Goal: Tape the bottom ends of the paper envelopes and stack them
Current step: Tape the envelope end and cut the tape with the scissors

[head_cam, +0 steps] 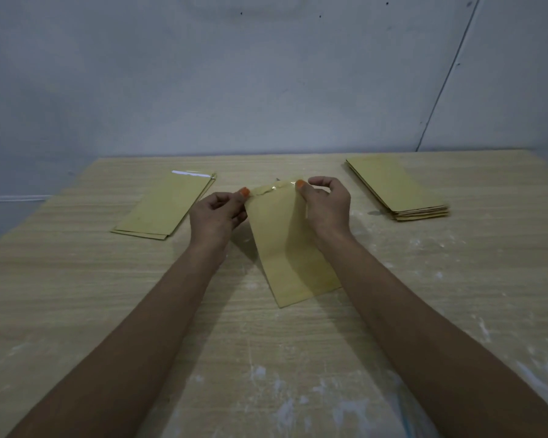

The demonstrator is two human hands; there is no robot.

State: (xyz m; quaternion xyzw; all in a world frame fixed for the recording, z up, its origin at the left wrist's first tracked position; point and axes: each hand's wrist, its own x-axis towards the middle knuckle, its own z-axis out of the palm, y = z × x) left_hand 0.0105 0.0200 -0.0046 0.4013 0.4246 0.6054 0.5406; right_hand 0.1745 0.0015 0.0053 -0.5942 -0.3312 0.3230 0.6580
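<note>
Envelope stacks far L [163, 206] & far R [398, 188]; open table [76, 311] btwn, near side.

Left hand [217, 213]: pinches the far left corner of the centre envelope [290, 245].
Right hand [326, 203]: pinches the far right corner.
Tape [274, 187]: clear strip along the far edge.
Left stack [163, 207]: flat on surface [108, 295].
Right stack [396, 188]: flat, well apart.

Wooden table [108, 311], two envelope stacks [163, 208] [399, 189], white smudges [345, 409]
</note>
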